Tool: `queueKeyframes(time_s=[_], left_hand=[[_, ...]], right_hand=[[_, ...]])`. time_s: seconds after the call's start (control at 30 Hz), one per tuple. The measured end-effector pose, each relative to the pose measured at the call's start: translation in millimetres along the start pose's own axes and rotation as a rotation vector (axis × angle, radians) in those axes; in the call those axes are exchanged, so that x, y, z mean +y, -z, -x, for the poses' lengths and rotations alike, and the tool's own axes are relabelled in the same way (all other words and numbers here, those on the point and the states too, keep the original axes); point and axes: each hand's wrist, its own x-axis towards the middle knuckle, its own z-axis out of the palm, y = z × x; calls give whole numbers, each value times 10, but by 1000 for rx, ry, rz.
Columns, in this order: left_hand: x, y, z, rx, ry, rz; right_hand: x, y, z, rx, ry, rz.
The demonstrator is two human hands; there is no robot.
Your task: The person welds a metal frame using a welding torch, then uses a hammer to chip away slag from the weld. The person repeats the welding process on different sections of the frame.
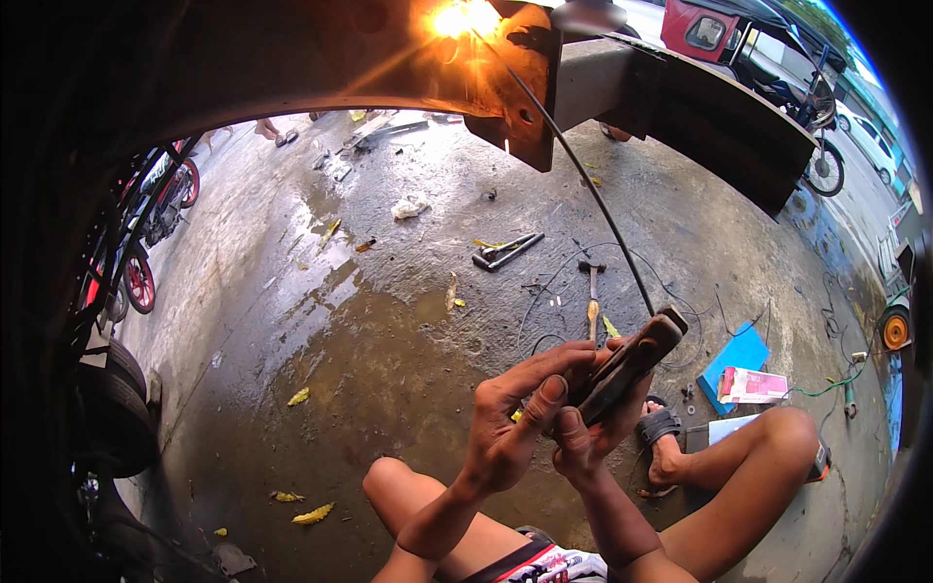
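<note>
My left hand point(510, 418) and right hand point(622, 413) clamp the holder point(637, 360); I'd brace wrists, feeding the long rod point(589, 180) evenly, arc point(465, 18) short against the far steel plate point(525, 97).

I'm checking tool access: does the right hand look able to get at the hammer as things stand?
Probably not: the right hand is gripping the electrode holder, though nothing covers the head of the hammer.
</note>
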Motion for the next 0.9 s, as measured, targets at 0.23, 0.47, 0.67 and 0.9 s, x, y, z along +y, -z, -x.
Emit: queueKeyframes(time_s=[0.23, 0.47, 0.67, 0.9], left_hand=[[25, 13, -16, -1, -4, 80], [84, 10, -30, 14, 15, 134], [48, 30, -38, 7, -6, 107], [49, -11, -29, -4, 83, 118]], right_hand=[[-3, -26, -27, -22, -23, -23], [-24, -22, -41, -52, -103, -136], [-70, -110, -58, 30, -124, -150], [44, 43, -23, -38, -62, -90]])
